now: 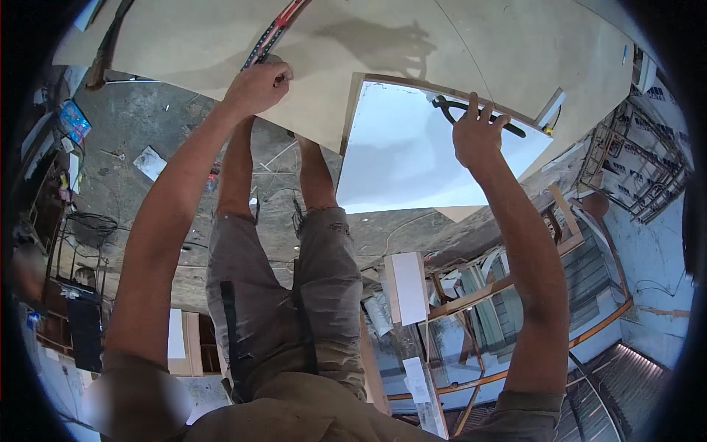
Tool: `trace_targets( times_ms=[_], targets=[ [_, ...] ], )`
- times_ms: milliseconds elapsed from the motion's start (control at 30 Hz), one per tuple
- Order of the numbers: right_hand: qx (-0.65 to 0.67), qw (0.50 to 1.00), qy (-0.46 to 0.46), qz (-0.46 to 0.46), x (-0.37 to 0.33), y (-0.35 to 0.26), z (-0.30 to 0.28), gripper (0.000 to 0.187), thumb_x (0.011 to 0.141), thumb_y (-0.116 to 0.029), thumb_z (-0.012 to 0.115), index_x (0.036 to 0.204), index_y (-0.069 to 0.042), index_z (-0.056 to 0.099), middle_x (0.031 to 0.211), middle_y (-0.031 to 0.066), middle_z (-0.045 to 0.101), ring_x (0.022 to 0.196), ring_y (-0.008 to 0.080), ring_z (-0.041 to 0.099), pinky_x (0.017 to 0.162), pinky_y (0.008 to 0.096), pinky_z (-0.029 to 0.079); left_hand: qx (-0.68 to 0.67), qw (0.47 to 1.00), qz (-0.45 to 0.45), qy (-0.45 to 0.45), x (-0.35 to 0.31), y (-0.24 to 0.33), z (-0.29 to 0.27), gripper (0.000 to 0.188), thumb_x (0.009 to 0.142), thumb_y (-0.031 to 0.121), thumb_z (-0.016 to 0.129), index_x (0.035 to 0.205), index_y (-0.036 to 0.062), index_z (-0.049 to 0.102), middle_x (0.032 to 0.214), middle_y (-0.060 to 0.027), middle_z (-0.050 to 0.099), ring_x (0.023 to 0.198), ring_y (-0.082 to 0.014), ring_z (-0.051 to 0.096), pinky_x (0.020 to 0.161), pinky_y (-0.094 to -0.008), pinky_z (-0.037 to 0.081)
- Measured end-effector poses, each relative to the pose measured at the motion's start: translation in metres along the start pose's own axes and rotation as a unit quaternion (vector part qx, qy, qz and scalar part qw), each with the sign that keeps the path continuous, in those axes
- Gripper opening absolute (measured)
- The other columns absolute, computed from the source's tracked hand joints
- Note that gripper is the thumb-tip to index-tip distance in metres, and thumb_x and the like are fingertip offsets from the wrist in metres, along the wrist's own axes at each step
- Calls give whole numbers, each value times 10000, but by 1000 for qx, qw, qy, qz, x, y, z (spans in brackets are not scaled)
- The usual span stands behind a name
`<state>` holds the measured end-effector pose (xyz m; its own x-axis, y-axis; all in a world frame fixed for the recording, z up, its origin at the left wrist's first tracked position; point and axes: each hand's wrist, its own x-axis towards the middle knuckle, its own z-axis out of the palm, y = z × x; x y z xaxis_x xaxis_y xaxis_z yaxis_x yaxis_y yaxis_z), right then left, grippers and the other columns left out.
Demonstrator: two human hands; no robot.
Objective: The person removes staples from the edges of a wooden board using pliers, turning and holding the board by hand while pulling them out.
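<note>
In the head view, the person's right hand [480, 134] was closed around dark pincers [482, 120], which were over the far edge of a white panel [412, 155] lying partly on a brown board [537, 48]. The left hand [258, 88] curled beside a star-patterned strip [271, 35]; whether its fingers gripped the strip could not be told.

Black pincers [444, 105] in right hand [480, 136]

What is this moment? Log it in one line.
left hand: curled at patterned strip, hold unclear | right hand: on black pincers | pincers: over white panel
</note>
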<state>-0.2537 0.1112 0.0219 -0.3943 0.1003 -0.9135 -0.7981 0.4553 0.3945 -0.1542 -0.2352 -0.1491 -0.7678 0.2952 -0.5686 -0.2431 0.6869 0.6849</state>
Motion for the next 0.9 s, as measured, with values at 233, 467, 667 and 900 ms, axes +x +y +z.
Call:
trace_targets(
  times_ms=[233,467,667,900],
  targets=[
    [120,988,-64,-67,20,53,21,551,799,-13,587,1342,-45,497,1611,141,181,1423,380,326,1076,677,347,-36,999,-1,-13,6,1,-2,189,895,198,615,1021,64,659,860,-120,696,810,-266,691,738,-387,533],
    [108,991,-15,-83,27,58,31,484,861,-60,571,1341,-91,524,1607,118,215,1391,346,388,1082,636,357,-54,999,0,-5,2,-10,-1,191,871,191,601,1005,68,658,877,-123,697,832,-297,685,746,-412,527],
    [-4,987,149,-65,50,37,162,151,933,-195,549,997,-90,637,900,87,657,826,218,681,702,401,530,-92,990,81,63,28,-17,56,182,757,195,626,851,55,694,819,-170,675,785,-363,654,724,-478,509],
    [93,960,231,-126,80,37,185,223,969,-132,482,1162,-34,535,1066,183,590,863,374,634,737,489,507,3,999,-38,25,6,5,7,235,719,208,599,874,109,746,923,-143,703,927,-347,683,796,-466,558]
  ],
)
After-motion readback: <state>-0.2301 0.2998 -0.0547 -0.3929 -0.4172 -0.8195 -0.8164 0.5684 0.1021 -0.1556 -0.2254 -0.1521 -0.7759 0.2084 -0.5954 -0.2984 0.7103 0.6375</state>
